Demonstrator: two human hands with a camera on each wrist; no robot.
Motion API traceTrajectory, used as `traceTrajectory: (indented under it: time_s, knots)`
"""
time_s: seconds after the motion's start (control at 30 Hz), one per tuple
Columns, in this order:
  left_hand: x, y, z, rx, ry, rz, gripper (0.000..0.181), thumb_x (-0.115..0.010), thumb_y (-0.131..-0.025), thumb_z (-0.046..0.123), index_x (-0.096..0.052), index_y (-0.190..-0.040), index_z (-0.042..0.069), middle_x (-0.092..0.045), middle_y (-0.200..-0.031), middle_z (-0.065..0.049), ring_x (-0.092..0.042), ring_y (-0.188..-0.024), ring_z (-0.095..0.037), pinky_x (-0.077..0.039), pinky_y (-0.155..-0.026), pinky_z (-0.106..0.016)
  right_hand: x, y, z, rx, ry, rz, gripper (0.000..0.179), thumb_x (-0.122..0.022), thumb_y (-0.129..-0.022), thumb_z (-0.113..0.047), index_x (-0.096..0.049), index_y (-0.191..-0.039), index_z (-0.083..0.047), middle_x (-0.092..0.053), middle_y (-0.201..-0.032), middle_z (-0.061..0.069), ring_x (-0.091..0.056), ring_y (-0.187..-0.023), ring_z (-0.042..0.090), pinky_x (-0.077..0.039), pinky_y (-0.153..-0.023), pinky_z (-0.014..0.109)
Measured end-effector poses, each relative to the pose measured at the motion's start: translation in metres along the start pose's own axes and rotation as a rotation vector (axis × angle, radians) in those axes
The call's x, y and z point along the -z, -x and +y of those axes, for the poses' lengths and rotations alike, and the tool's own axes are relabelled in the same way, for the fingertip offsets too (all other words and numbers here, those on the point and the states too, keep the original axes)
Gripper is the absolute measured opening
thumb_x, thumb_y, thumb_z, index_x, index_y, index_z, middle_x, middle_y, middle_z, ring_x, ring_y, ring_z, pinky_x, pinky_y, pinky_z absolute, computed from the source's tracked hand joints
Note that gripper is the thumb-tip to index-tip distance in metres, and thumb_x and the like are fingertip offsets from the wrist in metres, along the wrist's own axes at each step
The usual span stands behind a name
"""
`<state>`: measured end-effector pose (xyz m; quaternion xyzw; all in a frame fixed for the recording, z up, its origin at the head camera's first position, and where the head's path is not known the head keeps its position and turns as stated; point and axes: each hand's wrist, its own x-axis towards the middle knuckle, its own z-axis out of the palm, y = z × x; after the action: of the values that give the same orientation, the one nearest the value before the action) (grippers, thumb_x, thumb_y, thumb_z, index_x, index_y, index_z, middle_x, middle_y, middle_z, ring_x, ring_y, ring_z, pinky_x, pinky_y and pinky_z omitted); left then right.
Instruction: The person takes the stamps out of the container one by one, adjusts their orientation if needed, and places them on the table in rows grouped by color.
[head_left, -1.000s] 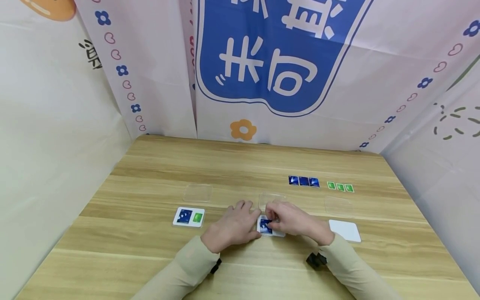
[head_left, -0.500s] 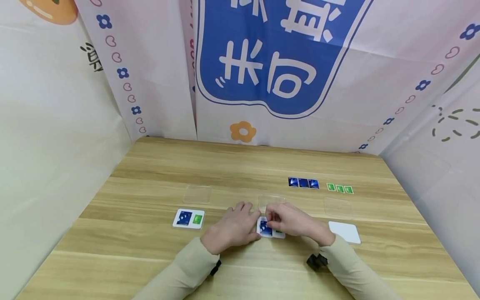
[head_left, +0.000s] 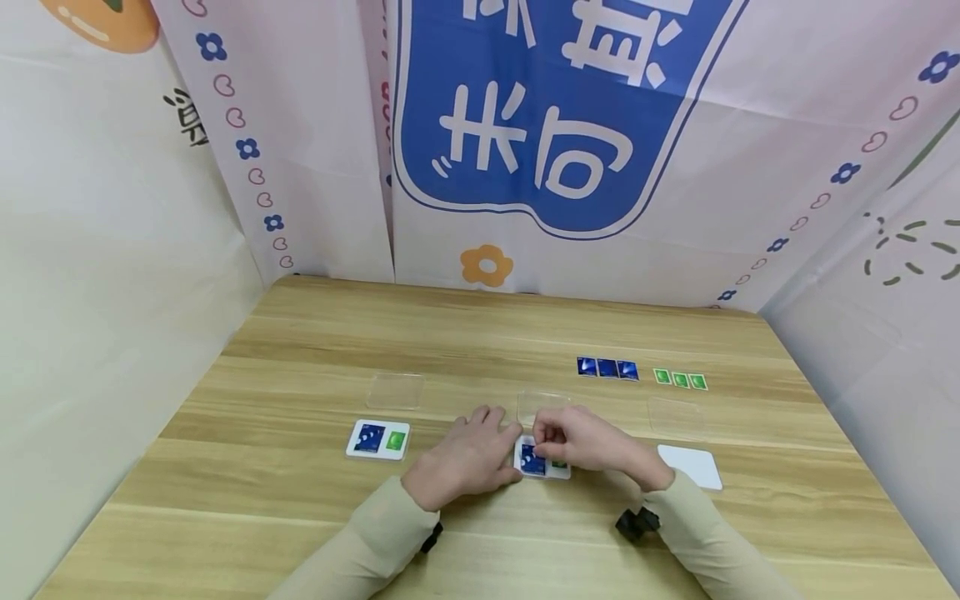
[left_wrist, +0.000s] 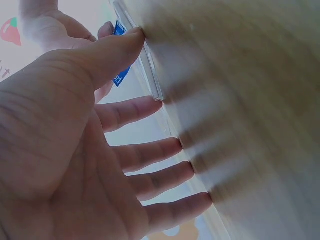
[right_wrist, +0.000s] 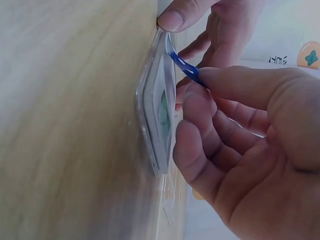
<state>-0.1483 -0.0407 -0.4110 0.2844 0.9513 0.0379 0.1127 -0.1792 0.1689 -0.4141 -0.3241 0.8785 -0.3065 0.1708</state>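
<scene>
In the head view a white card in a clear plastic case (right_wrist: 141,100) lies before me on the table. My right hand (head_left: 581,440) pinches one edge of a blue stamp (right_wrist: 186,67) between thumb and fingers. The stamp bends up from the card in the right wrist view, its other end down near the card's edge by the left thumb. Beside it a green stamp (right_wrist: 164,111) lies on the card, partly behind the right hand in the head view. My left hand (head_left: 474,454) rests with spread fingers, thumb and index fingertip at the case's left side.
To the left lies a card (head_left: 377,439) bearing a blue and a green stamp. A blank white card (head_left: 690,467) is at right. Behind the cards lie clear covers (head_left: 395,391). Rows of blue stamps (head_left: 607,368) and green stamps (head_left: 680,380) lie at the back right.
The right hand has shifted slightly, and more of the green stamp on the card now shows beneath it. The left hand stays in place. The head view has tilted a little.
</scene>
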Motion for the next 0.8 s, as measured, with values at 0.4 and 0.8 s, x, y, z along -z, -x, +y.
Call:
traceTrajectory:
  time_s: [0.4, 0.8]
  knots:
    - [-0.0008, -0.0007, 0.0003, -0.003, -0.004, 0.003, 0.051, -0.063, -0.091, 0.053, -0.053, -0.128, 0.02, -0.05, -0.132, -0.008, -0.046, -0.127, -0.029, -0.048, -0.096, -0.05, 0.0048, 0.0024, 0.0005, 0.025, -0.092, -0.016, 0.008, -0.067, -0.092, -0.014, -0.062, -0.088, -0.018, -0.062, -0.078, -0.008, -0.054, -0.067, 0.005, -0.048, -0.059, 0.02]
    - [0.0007, 0.0004, 0.0008, -0.001, 0.001, -0.003, 0.052, -0.063, -0.09, 0.053, -0.053, -0.128, 0.02, -0.05, -0.134, -0.008, -0.046, -0.13, -0.03, -0.047, -0.099, -0.052, 0.0073, 0.0033, 0.0034, 0.035, -0.125, -0.021, 0.005, -0.067, -0.093, -0.016, -0.064, -0.089, -0.017, -0.063, -0.079, -0.007, -0.055, -0.068, 0.005, -0.049, -0.062, 0.021]
